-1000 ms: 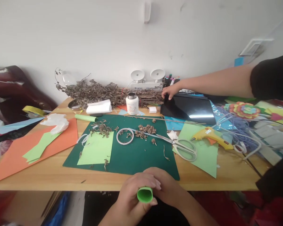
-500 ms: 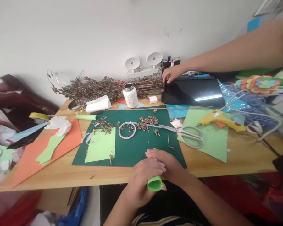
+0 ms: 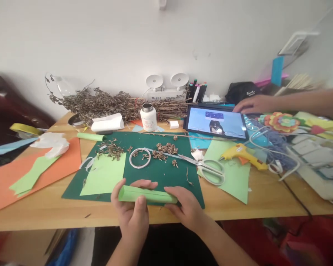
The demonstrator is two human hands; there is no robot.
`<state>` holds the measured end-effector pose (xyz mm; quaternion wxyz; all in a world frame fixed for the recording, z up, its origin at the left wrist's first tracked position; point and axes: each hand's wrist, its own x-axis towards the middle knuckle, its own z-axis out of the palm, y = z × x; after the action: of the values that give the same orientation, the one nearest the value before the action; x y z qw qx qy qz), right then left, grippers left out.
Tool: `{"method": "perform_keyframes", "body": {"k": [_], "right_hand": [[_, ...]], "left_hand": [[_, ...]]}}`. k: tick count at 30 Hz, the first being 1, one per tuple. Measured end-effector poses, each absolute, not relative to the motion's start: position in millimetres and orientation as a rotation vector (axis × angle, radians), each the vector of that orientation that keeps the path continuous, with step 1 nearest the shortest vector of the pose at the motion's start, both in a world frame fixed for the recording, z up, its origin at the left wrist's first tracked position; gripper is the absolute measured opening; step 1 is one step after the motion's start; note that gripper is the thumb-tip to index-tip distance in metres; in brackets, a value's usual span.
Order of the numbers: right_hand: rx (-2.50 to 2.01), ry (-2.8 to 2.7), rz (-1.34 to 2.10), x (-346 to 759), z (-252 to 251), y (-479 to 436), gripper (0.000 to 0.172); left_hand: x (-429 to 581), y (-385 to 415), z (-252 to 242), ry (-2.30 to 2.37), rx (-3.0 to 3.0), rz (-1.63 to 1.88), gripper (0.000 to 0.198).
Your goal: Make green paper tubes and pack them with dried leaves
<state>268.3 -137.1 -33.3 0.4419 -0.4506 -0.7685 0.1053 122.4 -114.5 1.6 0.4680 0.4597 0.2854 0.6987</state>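
Note:
A rolled tube of light green paper (image 3: 155, 195) lies crosswise between my hands, over the front edge of the table. My left hand (image 3: 133, 207) wraps its left end, thumb on the near side and fingers behind. The right end is pinched by my right hand (image 3: 184, 207). Just beyond lies a dark green cutting mat (image 3: 161, 177) bearing a light green paper sheet (image 3: 105, 177), a white tape ring (image 3: 140, 158) and dried flower heads (image 3: 166, 149). White-handled scissors (image 3: 211, 171) rest across the mat's right edge.
A co-worker's hand (image 3: 249, 104) touches the lit tablet (image 3: 216, 123) at the back right. Before it lies a yellow glue gun (image 3: 244, 155) with its cord. A white bottle (image 3: 148, 117) stands before bundled dried stems (image 3: 108, 105). Orange paper (image 3: 52, 177) covers the left side.
The green tube has turned from pointing toward me to lying crosswise, and my hands have moved apart to its ends. The tablet's screen has lit up; the co-worker's hand moved to its right.

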Motion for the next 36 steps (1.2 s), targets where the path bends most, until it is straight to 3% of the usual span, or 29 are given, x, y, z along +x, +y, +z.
{"method": "perform_keyframes", "body": {"k": [10,20,24,30,36], "right_hand": [[-0.851,-1.722,0.336,270.7,-36.9,-138.3,0.009],[-0.857,-1.785,0.128,273.1,-33.7,-141.5,0.024],[-0.884,-1.851,0.293,273.2,-33.4,-139.0,0.027],[-0.913,-1.843,0.812,279.3,-29.3,-135.0,0.031],[-0.979,-1.57,1.306,285.3,-30.6,-132.3,0.039]], "left_hand": [[103.2,-91.4,-19.3,0.832,0.935,1.631,0.036],[74.4,-87.4,-34.2,1.038,0.845,1.58,0.031],[70.8,-88.2,-33.7,1.08,0.933,1.394,0.023],[63.5,-94.7,-32.2,0.83,1.061,1.138,0.034],[57.9,-96.6,-30.7,0.915,1.339,0.808,0.038]]}}
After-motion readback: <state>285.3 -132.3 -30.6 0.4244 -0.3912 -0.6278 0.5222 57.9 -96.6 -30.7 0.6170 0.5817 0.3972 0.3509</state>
